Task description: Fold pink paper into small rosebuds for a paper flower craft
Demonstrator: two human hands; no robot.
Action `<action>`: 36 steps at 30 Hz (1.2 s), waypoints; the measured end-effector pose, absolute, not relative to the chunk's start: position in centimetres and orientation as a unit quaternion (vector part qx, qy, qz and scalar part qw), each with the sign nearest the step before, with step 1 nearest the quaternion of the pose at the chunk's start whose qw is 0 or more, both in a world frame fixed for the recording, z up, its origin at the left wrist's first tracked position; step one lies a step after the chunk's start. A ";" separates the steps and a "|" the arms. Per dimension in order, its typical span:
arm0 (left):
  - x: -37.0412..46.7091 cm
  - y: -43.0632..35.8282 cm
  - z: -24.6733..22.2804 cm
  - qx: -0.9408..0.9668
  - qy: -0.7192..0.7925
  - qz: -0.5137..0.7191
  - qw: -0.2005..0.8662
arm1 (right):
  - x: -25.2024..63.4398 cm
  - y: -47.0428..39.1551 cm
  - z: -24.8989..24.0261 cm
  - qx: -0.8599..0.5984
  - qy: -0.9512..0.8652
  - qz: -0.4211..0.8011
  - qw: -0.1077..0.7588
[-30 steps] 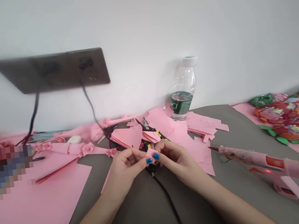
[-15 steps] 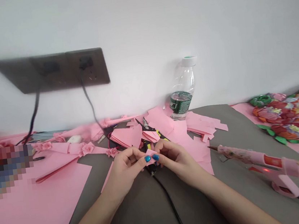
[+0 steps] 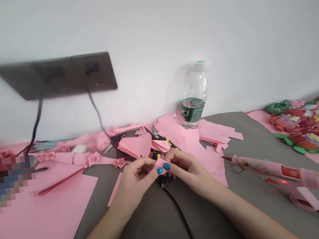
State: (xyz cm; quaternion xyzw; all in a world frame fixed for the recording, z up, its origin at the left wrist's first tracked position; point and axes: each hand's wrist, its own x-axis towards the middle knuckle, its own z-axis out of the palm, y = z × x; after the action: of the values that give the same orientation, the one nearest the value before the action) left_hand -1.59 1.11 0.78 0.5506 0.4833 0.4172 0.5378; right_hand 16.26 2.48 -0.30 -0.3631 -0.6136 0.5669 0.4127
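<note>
Between both thumbs and fingertips I pinch a small piece of pink paper [image 3: 160, 163] above the grey table. My left hand [image 3: 139, 178] grips its left side, and my right hand [image 3: 189, 172] grips its right side, thumbs almost touching. The fingers behind the paper are partly hidden. Just beyond my fingers lie stacked pink paper pieces [image 3: 136, 145] and black-and-yellow pliers [image 3: 156, 134], partly covered by paper. A black cord [image 3: 179, 206] runs from a black handle under my hands toward me.
A pink glue gun [image 3: 270, 166] with a lit red light lies at the right. Behind the paper stands a plastic bottle [image 3: 194, 107]. Colourful flowers [image 3: 305, 121] are at the far right. Pink sheets [image 3: 44, 223] and paper roses [image 3: 92, 158] lie left, below a wall socket panel [image 3: 93, 75].
The paper piece has turned slightly in my fingers and shows more of its surface. My thumbs have shifted a little to the right.
</note>
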 end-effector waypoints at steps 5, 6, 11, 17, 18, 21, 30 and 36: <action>-1.8 1.1 0.5 0.546 0.493 0.407 0.541 | 16.1 2.3 -0.1 -0.375 -0.621 0.559 0.400; -1.8 1.1 0.5 0.545 0.494 0.407 0.542 | 16.1 2.3 0.0 -0.376 -0.621 0.559 0.401; -1.7 1.2 0.5 0.538 0.484 0.417 0.550 | 16.0 2.3 -0.1 -0.376 -0.619 0.547 0.420; -1.7 1.3 0.5 0.544 0.487 0.412 0.545 | 15.9 2.3 -0.3 -0.368 -0.622 0.553 0.414; -1.8 1.2 0.4 0.545 0.490 0.410 0.544 | 16.0 2.2 -0.4 -0.368 -0.625 0.551 0.412; -1.7 1.2 0.4 0.540 0.496 0.408 0.545 | 16.1 2.2 -0.4 -0.370 -0.634 0.542 0.409; -1.4 0.9 0.8 0.541 0.475 0.432 0.544 | 16.1 1.9 -0.2 -0.367 -0.654 0.528 0.398; -1.5 1.0 0.7 0.542 0.480 0.421 0.546 | 15.9 2.0 -0.6 -0.383 -0.632 0.529 0.417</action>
State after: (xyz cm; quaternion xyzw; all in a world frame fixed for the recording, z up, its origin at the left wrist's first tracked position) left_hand -1.49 0.98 0.70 0.5419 0.4800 0.4211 0.5465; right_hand 15.88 2.02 -0.56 -0.3833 -0.6319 0.5295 0.4165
